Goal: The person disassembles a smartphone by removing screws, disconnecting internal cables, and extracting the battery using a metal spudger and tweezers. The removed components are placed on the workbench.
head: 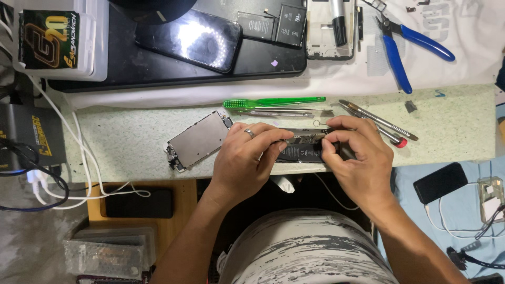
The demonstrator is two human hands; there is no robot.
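Note:
An opened phone body [305, 152] with its dark battery showing lies at the near edge of the speckled bench [131, 142]. My left hand [247, 158], a ring on one finger, presses on its upper edge with the fingertips. My right hand [357, 155] grips the phone's right end, fingers curled over it. Much of the phone is hidden under both hands. A detached screen panel [197, 139] with a metal back plate lies tilted just left of my left hand.
Behind the hands lie a green toothbrush [273, 102], metal tweezers [286, 112] and slim hand tools [376, 122]. Blue-handled pliers [397, 47], a black phone [192, 38] and loose batteries [273, 23] lie farther back. White cables [79, 152] hang at the left.

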